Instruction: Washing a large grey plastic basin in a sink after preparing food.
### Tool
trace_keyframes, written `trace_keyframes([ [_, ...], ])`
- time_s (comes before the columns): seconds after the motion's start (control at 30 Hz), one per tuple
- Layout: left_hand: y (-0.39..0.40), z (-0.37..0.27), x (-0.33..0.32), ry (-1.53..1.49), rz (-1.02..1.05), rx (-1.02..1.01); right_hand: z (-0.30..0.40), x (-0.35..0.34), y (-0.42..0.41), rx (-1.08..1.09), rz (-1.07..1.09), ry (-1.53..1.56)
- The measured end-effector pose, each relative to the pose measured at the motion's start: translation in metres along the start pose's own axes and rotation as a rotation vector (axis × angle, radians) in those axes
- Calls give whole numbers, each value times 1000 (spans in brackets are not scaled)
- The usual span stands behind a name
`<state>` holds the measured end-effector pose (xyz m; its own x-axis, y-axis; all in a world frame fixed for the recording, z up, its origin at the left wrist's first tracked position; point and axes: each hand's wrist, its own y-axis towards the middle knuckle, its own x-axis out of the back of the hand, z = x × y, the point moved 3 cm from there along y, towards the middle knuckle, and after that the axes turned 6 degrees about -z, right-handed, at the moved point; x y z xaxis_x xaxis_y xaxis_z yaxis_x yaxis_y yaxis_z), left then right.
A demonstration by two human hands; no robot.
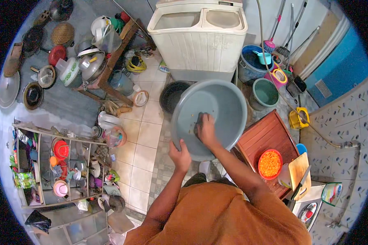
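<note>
A large grey plastic basin (227,107) is held tilted in front of me. My left hand (180,155) grips its near left rim, thumb over the edge. Inside the basin, my right hand (207,128) is closed on a dark cloth or scouring pad (198,123), pressed to the inner surface. Small dark and yellowish bits lie on the basin's inside around that hand. What the basin rests on is hidden.
A twin-tub washing machine (199,55) stands beyond the basin, beside a black tub (171,95). At right are a green bucket (265,93) and a wooden table (263,131) bearing a red bowl of chopped orange food (270,164), near a knife (301,183) on a cutting board (297,167).
</note>
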<state>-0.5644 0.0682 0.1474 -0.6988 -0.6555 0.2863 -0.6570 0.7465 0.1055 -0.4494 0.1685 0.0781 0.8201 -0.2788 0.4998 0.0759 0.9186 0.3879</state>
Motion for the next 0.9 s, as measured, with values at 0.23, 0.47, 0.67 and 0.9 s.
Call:
trace_keyframes([
  [0.23, -1, -9, -10, 5, 55, -37, 1, -17, -12, 90, 679, -91],
  [0.47, -9, -4, -14, -13, 77, -93, 13, 11, 29, 272, 142, -79],
  [0.67, -5, -6, -12, 15, 58, -17, -12, -8, 1, 137, 839, -192],
  [0.9, -3, -19, -13, -13, -56, -261, -47, 12, 7, -72, -3, -235],
])
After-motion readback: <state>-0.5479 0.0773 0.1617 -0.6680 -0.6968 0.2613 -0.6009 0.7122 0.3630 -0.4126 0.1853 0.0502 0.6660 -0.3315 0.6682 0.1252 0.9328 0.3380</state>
